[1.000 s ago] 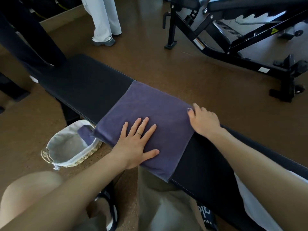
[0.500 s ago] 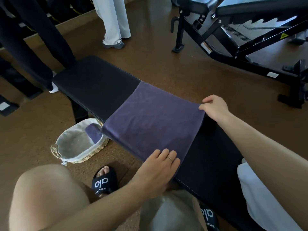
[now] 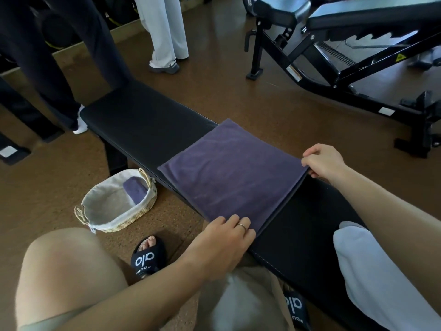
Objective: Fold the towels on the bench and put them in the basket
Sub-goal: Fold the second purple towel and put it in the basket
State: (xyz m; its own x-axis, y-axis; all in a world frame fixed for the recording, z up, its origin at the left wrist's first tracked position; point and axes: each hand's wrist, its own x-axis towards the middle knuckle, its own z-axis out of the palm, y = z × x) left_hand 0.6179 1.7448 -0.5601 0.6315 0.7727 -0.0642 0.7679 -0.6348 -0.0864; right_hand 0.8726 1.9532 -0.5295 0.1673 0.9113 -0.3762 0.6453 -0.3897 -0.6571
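a round woven basket with a pale cloth lining sits on the floor just beside the near edge of the table, close to its leg. inside it, against the wall nearest the table, lies one folded purple towel; the rest of the lining is bare.

a larger purple towel lies flat across the black table, doubled over, spanning it from far edge to near edge, with its long axis running across the table. its open layered edge faces the right end of the table.

the left hand grips the towel's near right corner, at the near edge, with curled fingers, a ring on one. the right hand pinches the far right corner, thumb under and fingers over the layers.

a white towel lies in a heap at the right end of the table, well apart from the purple one.
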